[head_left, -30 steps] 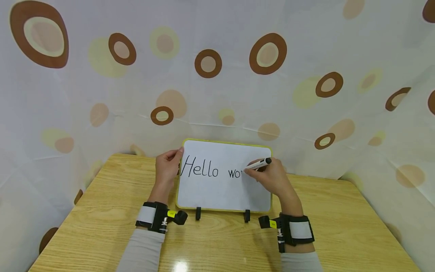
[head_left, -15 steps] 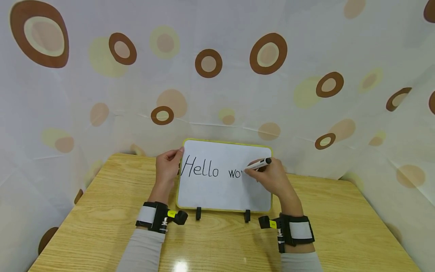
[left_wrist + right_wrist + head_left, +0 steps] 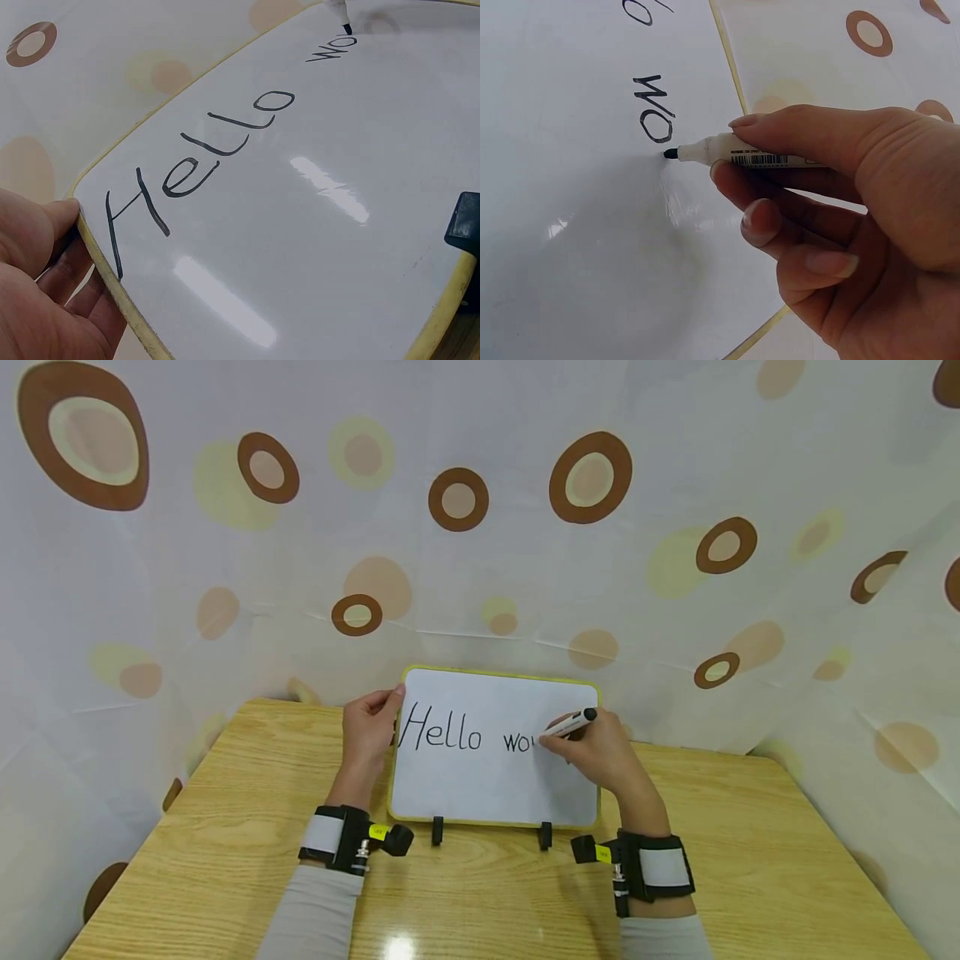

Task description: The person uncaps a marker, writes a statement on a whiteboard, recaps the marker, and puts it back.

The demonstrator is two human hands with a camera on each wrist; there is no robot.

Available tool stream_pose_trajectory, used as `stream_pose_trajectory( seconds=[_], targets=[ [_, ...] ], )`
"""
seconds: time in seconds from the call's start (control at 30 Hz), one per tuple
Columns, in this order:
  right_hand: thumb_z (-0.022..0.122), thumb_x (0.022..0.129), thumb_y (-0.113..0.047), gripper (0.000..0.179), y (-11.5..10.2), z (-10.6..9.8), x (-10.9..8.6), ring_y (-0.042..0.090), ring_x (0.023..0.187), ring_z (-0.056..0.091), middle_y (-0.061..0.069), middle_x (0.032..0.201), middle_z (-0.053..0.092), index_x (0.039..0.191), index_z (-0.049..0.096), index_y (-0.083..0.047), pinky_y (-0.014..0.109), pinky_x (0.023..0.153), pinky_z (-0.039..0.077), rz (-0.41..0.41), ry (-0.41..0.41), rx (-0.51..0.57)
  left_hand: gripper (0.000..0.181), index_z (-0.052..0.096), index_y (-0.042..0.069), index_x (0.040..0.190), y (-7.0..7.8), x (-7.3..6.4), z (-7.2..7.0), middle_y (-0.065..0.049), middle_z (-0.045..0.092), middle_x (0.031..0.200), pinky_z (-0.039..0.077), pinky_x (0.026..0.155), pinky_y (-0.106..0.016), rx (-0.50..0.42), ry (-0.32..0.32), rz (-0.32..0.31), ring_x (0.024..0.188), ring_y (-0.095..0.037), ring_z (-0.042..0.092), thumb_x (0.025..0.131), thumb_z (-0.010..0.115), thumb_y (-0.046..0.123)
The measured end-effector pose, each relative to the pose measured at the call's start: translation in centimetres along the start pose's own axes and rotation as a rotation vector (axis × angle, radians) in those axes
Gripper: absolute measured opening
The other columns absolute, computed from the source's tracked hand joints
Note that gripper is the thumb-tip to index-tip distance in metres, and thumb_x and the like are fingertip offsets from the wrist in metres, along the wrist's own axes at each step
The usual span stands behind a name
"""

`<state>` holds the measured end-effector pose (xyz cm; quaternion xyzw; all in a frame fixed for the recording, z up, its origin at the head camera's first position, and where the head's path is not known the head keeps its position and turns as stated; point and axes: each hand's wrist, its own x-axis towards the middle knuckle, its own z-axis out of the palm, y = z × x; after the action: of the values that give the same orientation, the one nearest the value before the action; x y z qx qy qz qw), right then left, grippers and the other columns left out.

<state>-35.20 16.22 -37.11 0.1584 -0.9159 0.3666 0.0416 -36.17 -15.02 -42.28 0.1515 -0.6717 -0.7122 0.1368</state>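
The right hand (image 3: 603,752) has its grip clamped, thumb and fingers, on a white cylindrical marker (image 3: 739,155); over the last second its black tip has edged lower beside "wo", so a third letter seems begun. The left hand (image 3: 367,731) pinches the left edge of the yellow-rimmed rectangular whiteboard (image 3: 465,785), standing on the wood-grain worktop (image 3: 480,902).

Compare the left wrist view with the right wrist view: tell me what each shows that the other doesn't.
Only the left wrist view shows the left hand gripping the board, the whole "Hello" and a black clip. Only the right wrist view shows the right hand and the barcode on the marker. Both show the board, the marker, "wo" and the patterned backdrop.
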Motion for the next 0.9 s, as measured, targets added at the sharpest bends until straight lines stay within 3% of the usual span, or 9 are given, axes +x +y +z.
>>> stream_pose_trajectory(
  seconds=[0.9],
  targets=[
    [0.082, 0.087, -0.016, 0.01, -0.29, -0.02, -0.1, 0.023, 0.062, 0.063, 0.002, 0.075, 0.067, 0.091, 0.076, -0.009, 0.035, 0.057, 0.047, -0.006, -0.069, -0.013, 0.035, 0.077, 0.007, 0.114, -0.2, 0.11, -0.02, -0.01, 0.073, 0.097, 0.049, 0.06, -0.023, -0.01, -0.005, 0.013, 0.076, -0.017, 0.063, 0.1, 0.068, 0.038]
  ],
)
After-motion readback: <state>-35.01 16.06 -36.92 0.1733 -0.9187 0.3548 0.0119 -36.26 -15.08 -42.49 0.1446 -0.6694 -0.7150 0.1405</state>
